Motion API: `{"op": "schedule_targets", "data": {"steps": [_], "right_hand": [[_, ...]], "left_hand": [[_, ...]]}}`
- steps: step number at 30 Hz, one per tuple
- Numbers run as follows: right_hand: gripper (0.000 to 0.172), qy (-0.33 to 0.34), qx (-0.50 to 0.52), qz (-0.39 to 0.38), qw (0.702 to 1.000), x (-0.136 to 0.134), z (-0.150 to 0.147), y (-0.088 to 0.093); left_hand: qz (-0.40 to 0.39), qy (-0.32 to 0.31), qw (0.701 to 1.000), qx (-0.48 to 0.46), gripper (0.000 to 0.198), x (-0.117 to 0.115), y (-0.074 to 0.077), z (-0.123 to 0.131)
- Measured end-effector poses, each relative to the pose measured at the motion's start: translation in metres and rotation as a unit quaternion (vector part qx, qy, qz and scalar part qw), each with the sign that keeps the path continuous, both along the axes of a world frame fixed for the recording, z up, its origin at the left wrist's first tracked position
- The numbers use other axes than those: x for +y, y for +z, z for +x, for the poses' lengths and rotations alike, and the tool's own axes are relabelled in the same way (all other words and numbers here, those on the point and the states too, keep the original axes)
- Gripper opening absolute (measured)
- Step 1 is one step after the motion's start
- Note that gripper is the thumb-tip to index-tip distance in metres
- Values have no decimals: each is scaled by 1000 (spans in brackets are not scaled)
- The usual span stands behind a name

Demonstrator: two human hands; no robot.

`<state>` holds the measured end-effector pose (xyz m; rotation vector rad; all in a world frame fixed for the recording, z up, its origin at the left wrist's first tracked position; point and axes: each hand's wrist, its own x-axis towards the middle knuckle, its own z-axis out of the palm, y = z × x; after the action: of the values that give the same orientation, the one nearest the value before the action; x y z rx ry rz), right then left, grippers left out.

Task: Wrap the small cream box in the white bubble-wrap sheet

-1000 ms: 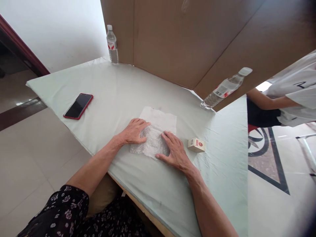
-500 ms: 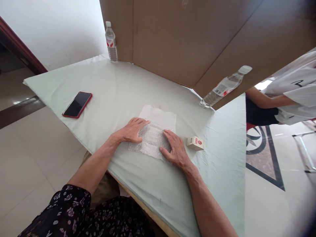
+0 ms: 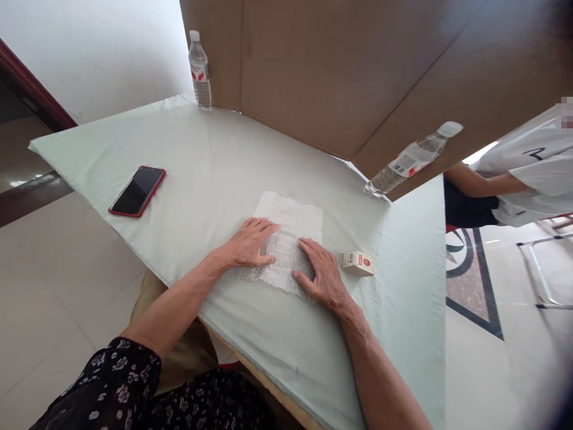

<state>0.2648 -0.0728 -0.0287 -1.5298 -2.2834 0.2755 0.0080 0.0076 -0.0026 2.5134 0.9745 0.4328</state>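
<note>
A sheet of clear bubble wrap (image 3: 283,254) lies flat on the pale green tablecloth in front of me. My left hand (image 3: 254,242) rests on its left side, fingers stretched out and thumb apart. On the right side of the sheet lies my right hand (image 3: 320,272), its fingers extended and its thumb spread from them. Neither hand grips anything. Just to the right of my right hand stands a small cream-coloured box (image 3: 359,263) with red print.
A black phone in a red case (image 3: 138,191) lies at the left. Two water bottles, one at the back left (image 3: 199,71) and one at the right (image 3: 412,160), stand against a brown cardboard screen (image 3: 304,71). Beyond the table's right edge is a person in a white shirt (image 3: 528,173).
My left hand has slid slightly right over the bubble wrap, towards its middle. My right hand stays in nearly the same place on the sheet. The view has shifted a little.
</note>
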Motion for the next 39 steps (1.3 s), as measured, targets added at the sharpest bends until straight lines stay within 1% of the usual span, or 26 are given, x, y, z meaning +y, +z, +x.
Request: {"op": "schedule_targets", "data": {"steps": [8, 13, 18, 20, 23, 25, 26, 27, 29, 30, 32, 33, 34, 36, 39], "right_hand": [[70, 1, 10, -13, 1000, -1, -1, 1], [69, -2, 20, -31, 999, -2, -3, 4], [68, -2, 19, -33, 999, -2, -6, 3], [63, 3, 25, -26, 999, -2, -6, 7], [47, -4, 50, 26, 998, -4, 1, 25], [39, -41, 61, 90, 993, -5, 16, 43], [40, -66, 55, 113, 990, -5, 26, 50], [45, -95, 41, 115, 988, -5, 38, 56], [60, -172, -5, 70, 983, -7, 62, 60], [62, -206, -27, 33, 978, -8, 73, 58], [54, -243, -34, -28, 969, -11, 87, 52], [49, -245, -23, -39, 968, -12, 89, 50], [45, -243, -5, -39, 969, -14, 87, 49], [44, -220, 35, -16, 975, -16, 71, 53], [45, -151, 77, 16, 985, -12, 26, 65]], "left_hand": [[-8, -1, 1000, 15, 85, 2, -3, -3], [-24, -7, 999, 23, 87, 2, -1, -5], [-36, -6, 999, 27, 87, 3, 2, -7], [-41, -7, 999, 31, 88, 3, 3, -7], [-54, -13, 998, 41, 92, 4, 5, -7], [-61, -19, 997, 42, 92, 5, 6, -7], [-62, -22, 997, 40, 92, 5, 6, -8], [-61, -22, 997, 36, 92, 5, 6, -8], [-57, -22, 998, 29, 91, 6, 6, -8], [-56, -22, 998, 26, 91, 6, 6, -8], [-54, -23, 998, 23, 91, 6, 5, -8], [-53, -26, 998, 22, 91, 6, 4, -9], [-51, -29, 998, 20, 90, 6, 4, -9], [-44, -33, 998, 14, 90, 6, 2, -9], [-33, -33, 999, 11, 91, 5, 1, -8]]}}
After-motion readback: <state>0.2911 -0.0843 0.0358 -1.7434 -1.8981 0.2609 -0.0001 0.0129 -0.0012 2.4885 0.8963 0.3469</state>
